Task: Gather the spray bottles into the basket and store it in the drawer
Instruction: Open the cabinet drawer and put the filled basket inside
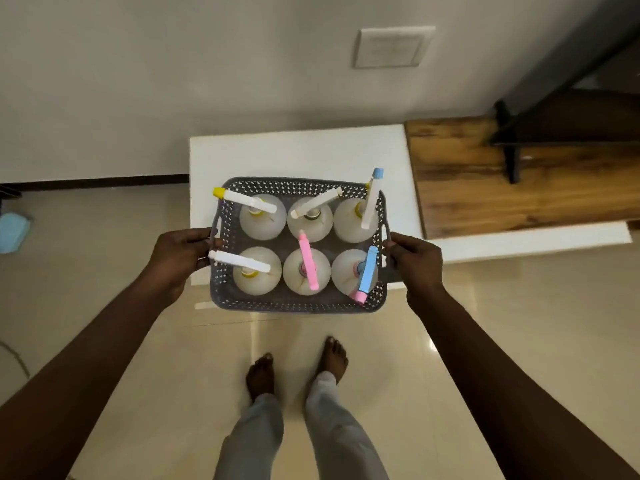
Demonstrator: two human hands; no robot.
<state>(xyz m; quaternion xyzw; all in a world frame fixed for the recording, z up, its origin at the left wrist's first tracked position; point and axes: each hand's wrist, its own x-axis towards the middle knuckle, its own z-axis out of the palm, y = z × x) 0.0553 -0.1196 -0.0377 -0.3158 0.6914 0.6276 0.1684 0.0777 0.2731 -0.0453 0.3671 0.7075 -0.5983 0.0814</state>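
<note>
six spray bottles [306,271] stand upright in the grey basket [298,301], held partly over the white bench [298,154] edge. left hand [180,252] and right hand [414,259] fingers closed on the basket's side handles.

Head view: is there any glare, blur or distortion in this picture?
Head view: soft glare streaks on the glossy floor under the basket; wide-angle bending stretches the arms toward the corners; wooden surface and wall plate look slightly smeared; dim, even light overall.
</note>
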